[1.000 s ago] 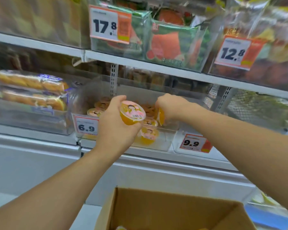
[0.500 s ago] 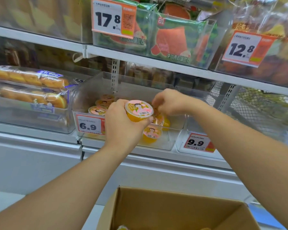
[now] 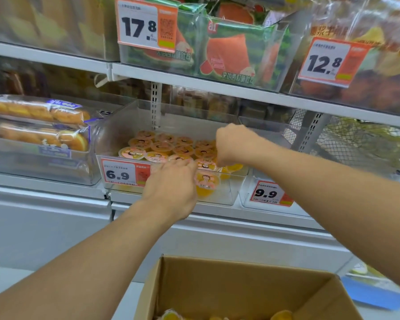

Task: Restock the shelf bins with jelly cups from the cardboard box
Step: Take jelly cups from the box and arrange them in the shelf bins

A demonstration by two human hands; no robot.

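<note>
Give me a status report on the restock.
Both hands in the 6.9 bin: left hand and right hand setting jelly cups. Grips unclear. Nothing blocking.

Your clear plastic shelf bin (image 3: 116, 135), tagged 6.9, sits on the lower shelf and holds upright jelly cups (image 3: 162, 146): orange jelly under pink cartoon-printed lids, packed in rows toward the back and left. Below you, the open cardboard box (image 3: 217, 282) shows a few more orange cups (image 3: 170, 316) at its bottom.
</note>
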